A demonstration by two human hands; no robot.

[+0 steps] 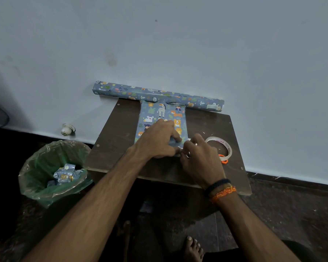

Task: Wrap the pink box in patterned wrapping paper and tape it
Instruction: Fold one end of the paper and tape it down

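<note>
Pale blue wall (178,44) rises behind a small dark wooden table (119,133) pushed up against it, on a dark floor. To the table's left stands a waste bin (36,167) lined with a green plastic bag; inside it lie crumpled scraps of the same animal-print paper (64,175).

On the table lies the box, already covered in wrapping paper (162,118), its long side running away from the person towards the wall; no pink shows anywhere. Its near end sits under both hands. The left hand (157,140) rests on top of that end, fingers curled down over the paper, thumb pressing the folded flap. The right hand (199,156) meets it at the near right corner, fingertips bunched together in a pinch there; whether they hold paper or a bit of tape I cannot tell. Black and orange threads circle the right wrist.

The paper is greyish blue, printed with a giraffe, lions, a sheep and green leaves. A roll of the same paper (197,102) lies along the wall, touching the box's far end. Just right of the hands sits a clear tape roll (228,146), with an orange handle (224,161) peeking from beneath.
</note>
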